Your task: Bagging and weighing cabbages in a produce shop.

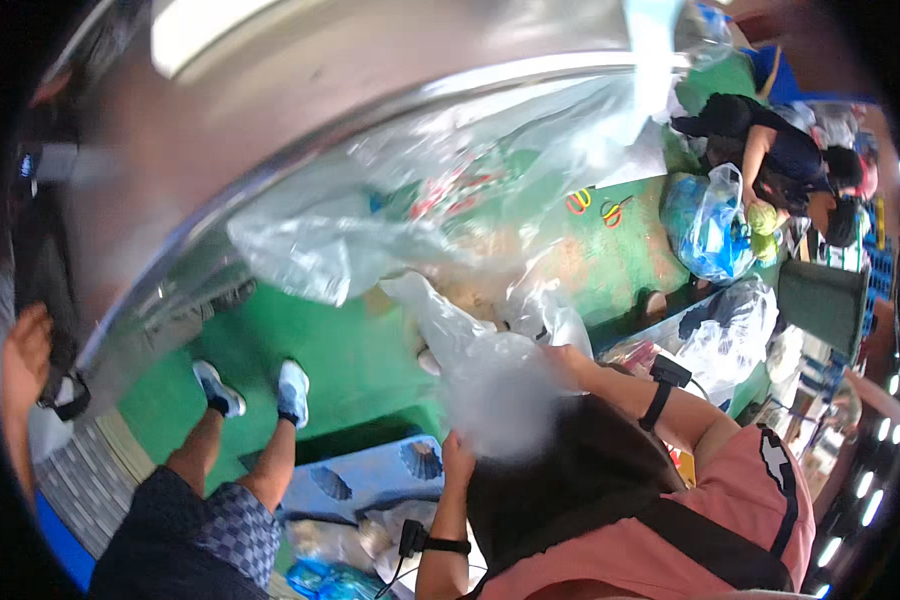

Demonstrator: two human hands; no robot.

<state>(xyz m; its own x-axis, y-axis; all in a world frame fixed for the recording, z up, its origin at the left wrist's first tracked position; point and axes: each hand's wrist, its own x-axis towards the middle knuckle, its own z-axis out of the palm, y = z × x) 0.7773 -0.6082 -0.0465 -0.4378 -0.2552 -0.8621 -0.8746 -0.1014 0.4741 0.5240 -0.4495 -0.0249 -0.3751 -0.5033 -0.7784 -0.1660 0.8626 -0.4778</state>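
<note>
A translucent plastic bag [487, 375] hangs open in front of my dark apron, its near part blurred. My left hand [459, 454] is closed on the bag's lower left edge. My right hand [568, 364] grips the bag's right side; its fingertips are partly hidden by the plastic. Each wrist bears a strap with a small black device. Just beyond the bag, clear plastic sheeting [330, 255] drapes over the metal edge of a work surface. Two pairs of scissors, one red and yellow [579, 201] and one yellow and red [613, 214], lie on the green surface to the right.
A person in shorts [225, 517] stands at the left. At the upper right another person in dark clothing [787, 150] bends over a clear bag of blue items [701, 225]. A blue container [367, 469] is below left, and a grey-green bin [825, 300] is at the right.
</note>
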